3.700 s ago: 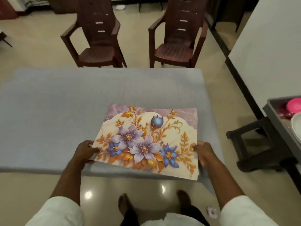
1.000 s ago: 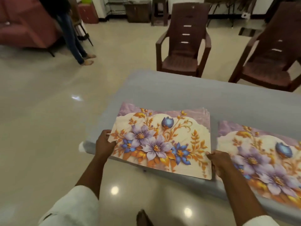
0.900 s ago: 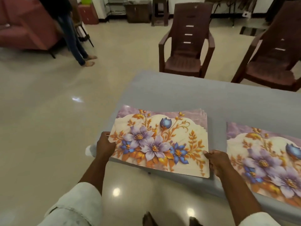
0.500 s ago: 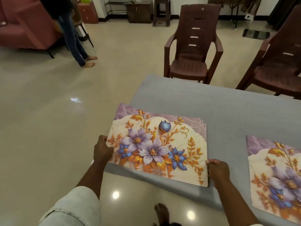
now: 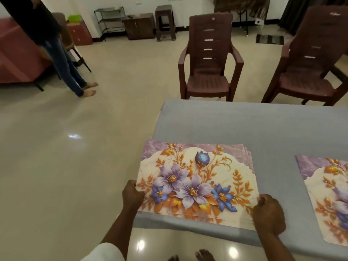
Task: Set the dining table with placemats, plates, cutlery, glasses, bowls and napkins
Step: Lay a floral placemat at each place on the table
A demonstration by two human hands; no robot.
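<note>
Placemat stack point(image 5: 195, 183) between both gripping hands point(image 5: 199, 204)

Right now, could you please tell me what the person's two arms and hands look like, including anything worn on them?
Both hands, left hand and right hand, are bare: no gloves, rings or watch show. The forearms are uncovered too. A white cloth sleeve shows on the left arm near the frame's bottom edge; the right arm's sleeve is out of view.
</note>
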